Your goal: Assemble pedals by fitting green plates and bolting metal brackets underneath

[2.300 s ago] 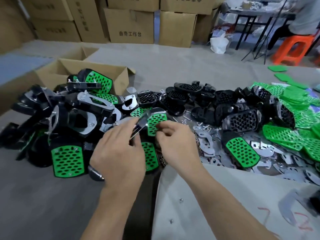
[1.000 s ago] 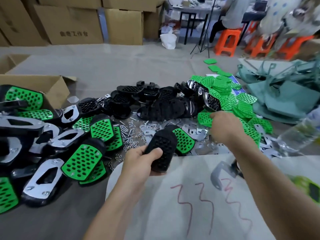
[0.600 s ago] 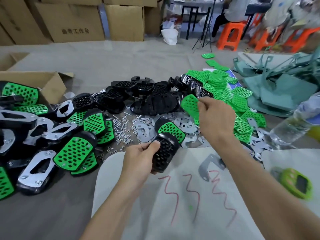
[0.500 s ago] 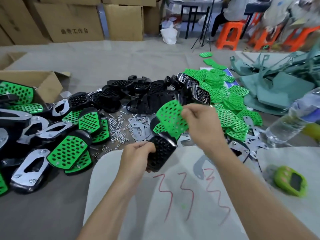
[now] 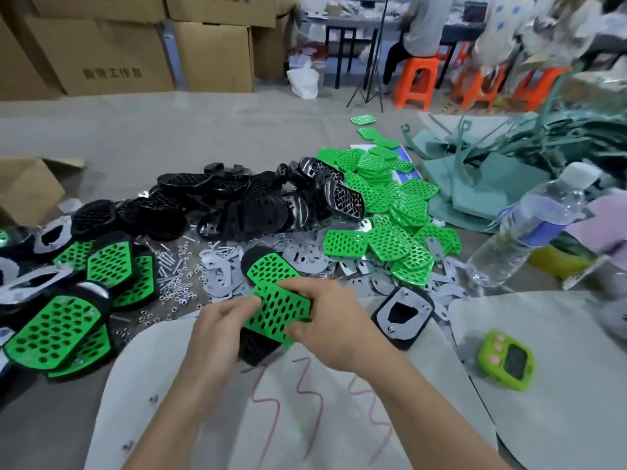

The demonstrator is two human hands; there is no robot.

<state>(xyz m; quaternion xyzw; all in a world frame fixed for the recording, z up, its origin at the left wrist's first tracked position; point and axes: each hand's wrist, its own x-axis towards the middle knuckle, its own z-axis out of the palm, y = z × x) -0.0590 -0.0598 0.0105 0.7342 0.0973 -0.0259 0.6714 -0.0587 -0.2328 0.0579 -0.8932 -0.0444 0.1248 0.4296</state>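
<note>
Cardboard box (image 5: 101,56): Chinese print, ends 工作台; first characters blurred.

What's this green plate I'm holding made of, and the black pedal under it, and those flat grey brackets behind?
Green plate: likely moulded plastic; even bright colour, matt, neat oval holes.
Black pedal: plastic or hard rubber, matt; the look leaves it open.
Brackets: apparently sheet metal; thin, silvery grey, dull sheen, punched holes.
</note>
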